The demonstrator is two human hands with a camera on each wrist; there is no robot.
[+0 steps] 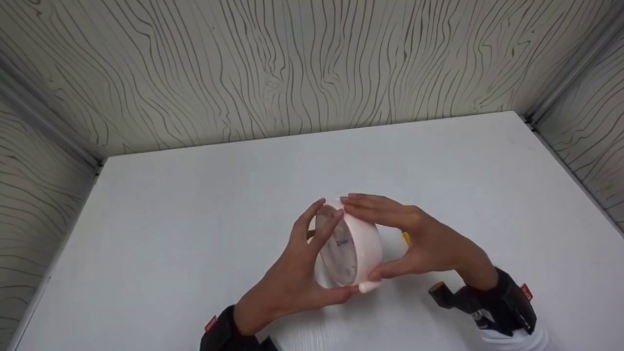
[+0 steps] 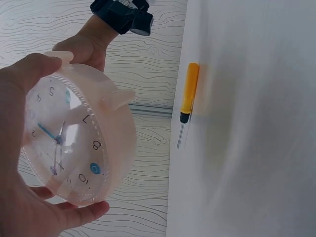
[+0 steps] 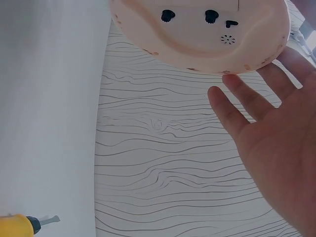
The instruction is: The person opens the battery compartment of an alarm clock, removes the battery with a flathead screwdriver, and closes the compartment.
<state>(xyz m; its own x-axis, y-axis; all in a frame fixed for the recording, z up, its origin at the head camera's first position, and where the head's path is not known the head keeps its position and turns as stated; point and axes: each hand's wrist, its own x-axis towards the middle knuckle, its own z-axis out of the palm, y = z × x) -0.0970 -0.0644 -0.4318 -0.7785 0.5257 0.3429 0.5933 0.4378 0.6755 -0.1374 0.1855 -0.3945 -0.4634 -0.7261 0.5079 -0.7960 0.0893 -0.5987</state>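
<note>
Both hands hold a pale pink alarm clock (image 1: 366, 243) up over the white table, its face turned leftward in the head view. My left hand (image 1: 292, 282) spans the front, fingers at the top rim and across the clear cover, thumb at the bottom by a small foot. From the other side, my right hand (image 1: 424, 239) grips the casing, fingers on top and thumb below. Numerals and blue hands show on the clock face (image 2: 59, 143) in the left wrist view. In the right wrist view, the back panel (image 3: 192, 29) bears black knobs and a small black switch.
On the white table (image 1: 195, 219) lies a screwdriver (image 2: 190, 94) with a yellow handle, mostly hidden behind the right hand in the head view. Wood-grain panels (image 1: 273, 73) stand behind the table and at both sides. Each wrist wears a black camera band (image 1: 512, 302).
</note>
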